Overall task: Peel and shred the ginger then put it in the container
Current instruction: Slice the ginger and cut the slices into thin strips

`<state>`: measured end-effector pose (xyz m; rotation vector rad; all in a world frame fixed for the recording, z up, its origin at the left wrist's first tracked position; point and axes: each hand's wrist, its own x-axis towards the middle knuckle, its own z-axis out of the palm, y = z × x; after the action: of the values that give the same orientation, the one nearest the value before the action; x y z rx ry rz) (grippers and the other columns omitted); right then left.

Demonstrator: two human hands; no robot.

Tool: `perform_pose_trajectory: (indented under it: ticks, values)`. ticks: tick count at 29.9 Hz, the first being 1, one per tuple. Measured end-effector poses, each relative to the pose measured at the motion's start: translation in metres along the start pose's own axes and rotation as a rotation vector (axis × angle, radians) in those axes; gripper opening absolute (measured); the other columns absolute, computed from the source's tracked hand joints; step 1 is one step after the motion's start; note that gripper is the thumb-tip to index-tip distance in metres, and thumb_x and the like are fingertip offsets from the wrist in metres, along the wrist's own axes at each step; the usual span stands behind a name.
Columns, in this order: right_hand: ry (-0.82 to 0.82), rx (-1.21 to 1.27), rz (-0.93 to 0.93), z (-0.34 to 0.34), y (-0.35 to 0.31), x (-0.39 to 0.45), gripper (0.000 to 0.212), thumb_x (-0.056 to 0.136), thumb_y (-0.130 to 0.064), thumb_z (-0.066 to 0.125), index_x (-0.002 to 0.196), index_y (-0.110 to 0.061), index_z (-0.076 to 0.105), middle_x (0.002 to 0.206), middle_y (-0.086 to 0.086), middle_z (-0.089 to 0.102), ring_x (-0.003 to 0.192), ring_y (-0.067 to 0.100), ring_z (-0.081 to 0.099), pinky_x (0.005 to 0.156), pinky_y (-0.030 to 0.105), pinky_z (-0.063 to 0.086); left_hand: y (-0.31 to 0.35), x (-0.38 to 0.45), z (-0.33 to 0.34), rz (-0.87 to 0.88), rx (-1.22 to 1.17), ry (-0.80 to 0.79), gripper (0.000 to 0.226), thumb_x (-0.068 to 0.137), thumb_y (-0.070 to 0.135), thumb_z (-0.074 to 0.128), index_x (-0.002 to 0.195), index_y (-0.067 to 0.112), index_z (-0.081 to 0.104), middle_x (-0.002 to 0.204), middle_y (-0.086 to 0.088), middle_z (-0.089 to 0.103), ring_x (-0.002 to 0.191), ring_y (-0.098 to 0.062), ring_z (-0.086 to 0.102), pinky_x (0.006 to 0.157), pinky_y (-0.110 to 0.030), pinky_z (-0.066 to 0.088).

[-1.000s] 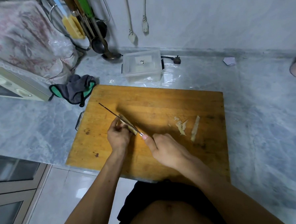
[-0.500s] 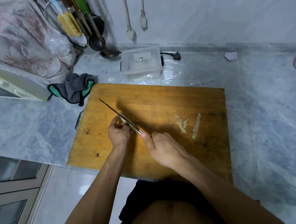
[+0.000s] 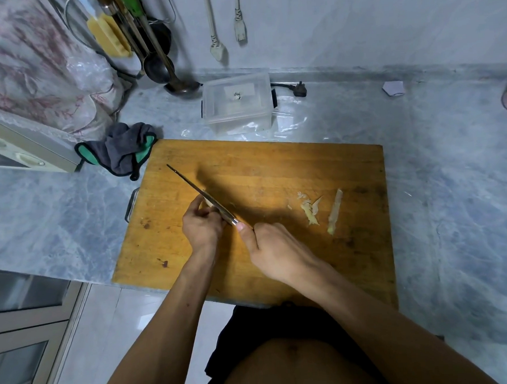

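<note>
1. Grey marbled counter (image 3: pixel 451 181) ran along a pale wall; wooden board (image 3: pixel 274 167) lay on it, near edge at the counter front
2. Left hand (image 3: pixel 202 228) rested on the left half of the board, fingers curled round the ginger (image 3: pixel 208 202); only a pale tip of the ginger showed past the fingers, against the blade
3. Right hand (image 3: pixel 274 249) gripped the knife (image 3: pixel 199 191) handle, thumb laid along toward the blade; handle itself hidden inside the fist
4. Blade ran diagonally up-left from the hands, tip over the board, its edge against the ginger just beside the left fingers
5. Peelings (image 3: pixel 310 209) lay in a small heap right of centre on the board; one long strip (image 3: pixel 335 211) lay just right of them, apart from the heap
6. Clear container (image 3: pixel 237 103) stood on the counter just behind the board's far edge, well apart from the ginger; small dark speck visible within, contents otherwise not discernible
7. Grey-and-green cloth (image 3: pixel 121 150) lay bunched at the board's far-left corner
8. Ladle (image 3: pixel 179 84) and other utensils stood at the wall left of the container; black plug (image 3: pixel 298 89) lay just right of it
9. Two white plugs (image 3: pixel 228 43) hung on the wall above
</note>
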<state>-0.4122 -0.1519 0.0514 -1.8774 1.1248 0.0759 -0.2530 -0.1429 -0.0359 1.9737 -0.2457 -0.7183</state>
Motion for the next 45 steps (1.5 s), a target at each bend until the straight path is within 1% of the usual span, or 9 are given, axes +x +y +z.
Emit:
perform_pose_trajectory:
  ticks: [6,10,16,20,24,30,35,40,45]
  values:
    - [0.006,-0.003,-0.011,-0.001,0.000,0.006,0.057,0.105,-0.053,0.022,0.070,-0.017,0.049,0.069,0.003,0.055,0.058,0.017,0.054,0.045,0.031,0.035,-0.001,0.002,0.000,0.026,0.039,-0.008,0.047,0.088,-0.008,0.056,0.131,0.010,0.059,0.084,-0.005,0.067,0.066,-0.018,0.066,0.067,-0.031,0.060]
    - [0.008,0.019,-0.003,-0.001,-0.001,0.012,0.061,0.105,-0.054,0.021,0.068,-0.016,0.051,0.067,0.004,0.056,0.060,0.021,0.057,0.049,0.032,0.041,0.000,0.001,0.002,0.022,0.049,0.008,0.046,0.088,-0.011,0.052,0.128,0.011,0.059,0.077,-0.001,0.063,0.065,-0.013,0.063,0.065,-0.027,0.059]
    - [0.005,0.044,-0.012,0.005,-0.006,0.021,0.063,0.105,-0.055,0.021,0.063,-0.016,0.048,0.064,0.004,0.055,0.056,0.021,0.055,0.045,0.030,0.033,-0.002,0.000,0.002,0.086,0.139,0.027,0.040,0.088,-0.003,0.056,0.126,0.009,0.064,0.081,-0.001,0.066,0.076,-0.019,0.064,0.086,-0.039,0.056]
    - [-0.015,0.079,0.009,0.001,-0.002,0.017,0.067,0.105,-0.055,0.021,0.060,-0.013,0.048,0.061,0.003,0.054,0.052,0.021,0.054,0.047,0.030,0.037,-0.001,0.000,0.003,0.048,0.086,0.025,0.044,0.088,-0.005,0.056,0.129,0.011,0.062,0.080,0.003,0.067,0.069,-0.011,0.066,0.075,-0.031,0.059]
    - [-0.023,0.057,0.023,0.001,0.004,0.009,0.066,0.104,-0.056,0.018,0.062,-0.014,0.047,0.063,0.004,0.053,0.054,0.021,0.053,0.048,0.030,0.033,-0.004,0.004,0.003,0.022,0.056,0.005,0.047,0.087,-0.008,0.056,0.130,0.010,0.060,0.082,-0.001,0.067,0.072,-0.024,0.068,0.076,-0.043,0.060]
    - [-0.054,0.055,0.052,0.001,0.003,0.007,0.060,0.104,-0.056,0.019,0.072,-0.017,0.051,0.073,0.002,0.056,0.062,0.014,0.054,0.049,0.029,0.037,-0.008,0.005,0.001,0.101,0.140,-0.006,0.045,0.086,-0.001,0.061,0.130,0.009,0.061,0.087,-0.007,0.070,0.077,-0.027,0.069,0.077,-0.042,0.060]
    - [-0.034,0.064,0.041,0.003,-0.003,0.021,0.062,0.103,-0.058,0.020,0.071,-0.016,0.053,0.075,0.005,0.058,0.065,0.020,0.059,0.052,0.032,0.043,-0.005,0.005,0.002,0.112,0.179,0.016,0.043,0.089,0.002,0.063,0.130,0.010,0.062,0.087,-0.003,0.067,0.073,-0.012,0.061,0.086,-0.035,0.056]
    - [-0.039,0.054,0.042,0.004,0.000,0.023,0.064,0.103,-0.059,0.019,0.066,-0.017,0.049,0.072,0.006,0.057,0.062,0.023,0.057,0.052,0.030,0.036,-0.004,0.004,0.003,0.098,0.163,0.013,0.043,0.089,0.003,0.062,0.131,0.010,0.062,0.087,-0.003,0.068,0.079,-0.024,0.067,0.083,-0.045,0.057]
    - [-0.071,0.066,0.105,0.004,0.013,0.012,0.060,0.101,-0.063,0.017,0.070,-0.020,0.046,0.086,0.009,0.058,0.071,0.024,0.057,0.059,0.033,0.039,-0.011,0.012,0.003,0.062,0.118,-0.014,0.046,0.086,0.005,0.064,0.131,0.015,0.061,0.092,-0.006,0.074,0.079,-0.025,0.073,0.078,-0.049,0.060]
